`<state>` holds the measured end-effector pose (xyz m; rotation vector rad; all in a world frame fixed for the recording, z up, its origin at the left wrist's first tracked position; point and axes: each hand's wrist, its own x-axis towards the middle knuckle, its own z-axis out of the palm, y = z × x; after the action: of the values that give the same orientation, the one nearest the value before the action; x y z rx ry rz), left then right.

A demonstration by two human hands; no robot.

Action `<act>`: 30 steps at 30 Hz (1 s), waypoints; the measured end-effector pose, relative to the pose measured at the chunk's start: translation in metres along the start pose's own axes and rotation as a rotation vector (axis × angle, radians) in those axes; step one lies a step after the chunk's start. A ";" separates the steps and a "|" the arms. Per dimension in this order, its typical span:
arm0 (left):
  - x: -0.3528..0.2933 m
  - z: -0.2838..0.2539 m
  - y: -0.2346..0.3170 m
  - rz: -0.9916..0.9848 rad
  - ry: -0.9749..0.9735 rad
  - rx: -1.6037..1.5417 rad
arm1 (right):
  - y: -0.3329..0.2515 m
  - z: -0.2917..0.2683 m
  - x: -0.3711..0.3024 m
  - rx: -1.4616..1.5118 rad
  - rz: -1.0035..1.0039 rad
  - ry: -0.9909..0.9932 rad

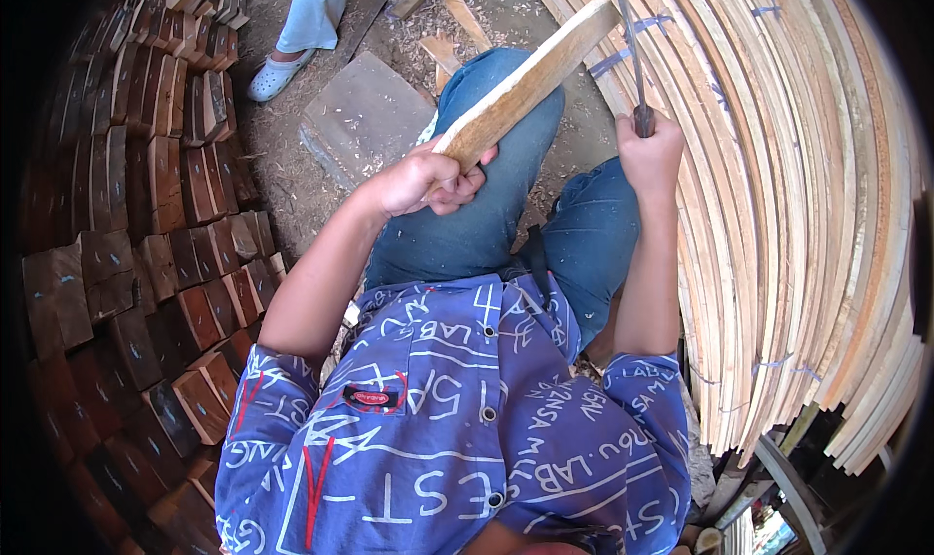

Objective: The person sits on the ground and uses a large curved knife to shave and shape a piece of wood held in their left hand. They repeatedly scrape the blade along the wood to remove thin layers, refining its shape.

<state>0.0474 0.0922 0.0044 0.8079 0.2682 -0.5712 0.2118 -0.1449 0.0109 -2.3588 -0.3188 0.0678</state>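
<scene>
My left hand [428, 179] is closed round the near end of a pale wooden slat [530, 80], just over my bent knee in blue jeans. The slat slants up and to the right, with its far end raised beside a long, thin blade. That blade belongs to a long-bladed knife [635, 59], seen nearly edge-on, whose dark handle sits in my right hand [650, 148]. It points away from me, and its tip runs out of the top of the view. In the picture blade and slat end lie close together; whether they touch, I cannot tell.
Bundles of long pale wooden strips [778, 214], tied with blue cord, fill the right side. Stacked brown wood blocks [199, 253] rise on the left. A flat grey slab [365, 112], offcuts [467, 20] and shavings lie ahead. Another person's clog-shod foot [280, 75] stands at the far left.
</scene>
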 end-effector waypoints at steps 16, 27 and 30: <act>0.001 -0.001 -0.006 -0.010 -0.064 -0.261 | -0.042 0.027 0.012 -0.500 -0.370 -0.199; -0.007 -0.011 -0.019 -0.025 -0.183 -0.368 | -0.015 0.004 0.027 -0.603 -0.147 -0.117; -0.019 -0.002 -0.032 0.015 -0.113 -0.265 | 0.032 -0.041 0.055 -0.533 0.160 0.019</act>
<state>0.0134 0.0834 -0.0075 0.5198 0.2282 -0.5522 0.2771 -0.1806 0.0210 -2.9093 -0.1477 0.0386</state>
